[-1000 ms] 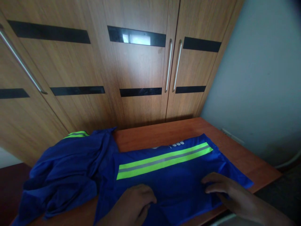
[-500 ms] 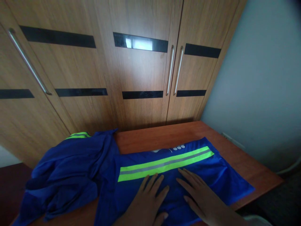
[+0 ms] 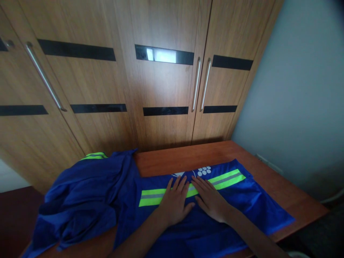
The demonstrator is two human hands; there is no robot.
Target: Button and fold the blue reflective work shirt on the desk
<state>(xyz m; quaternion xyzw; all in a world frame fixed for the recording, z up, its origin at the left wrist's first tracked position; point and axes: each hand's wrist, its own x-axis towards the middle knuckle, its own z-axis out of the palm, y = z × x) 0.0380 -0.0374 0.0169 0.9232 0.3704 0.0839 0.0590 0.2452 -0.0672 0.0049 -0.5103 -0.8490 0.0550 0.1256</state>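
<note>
A blue garment [image 3: 242, 200] with a yellow-green and grey reflective stripe [image 3: 153, 197] lies spread out on the reddish wooden table [image 3: 172, 157]. Both hands rest flat on it, across the middle of the stripe. My left hand [image 3: 176, 202] has its fingers apart and pointing away from me. Beside it, my right hand [image 3: 212, 202] is laid flat too, fingertips near a white printed pattern. Neither hand grips anything. At the left, a crumpled part of blue cloth [image 3: 86, 193] with another reflective stripe is heaped up, and it meets the spread cloth.
Behind the table stands a wooden wardrobe [image 3: 163, 86] with black strips and metal handles [image 3: 205, 84]. A pale wall [image 3: 292, 93] rises at the right. The table's right edge drops to a dark area.
Both hands have slid forward over the cloth, from below the stripe onto it. More of the white print shows. The camera view has shifted slightly.
</note>
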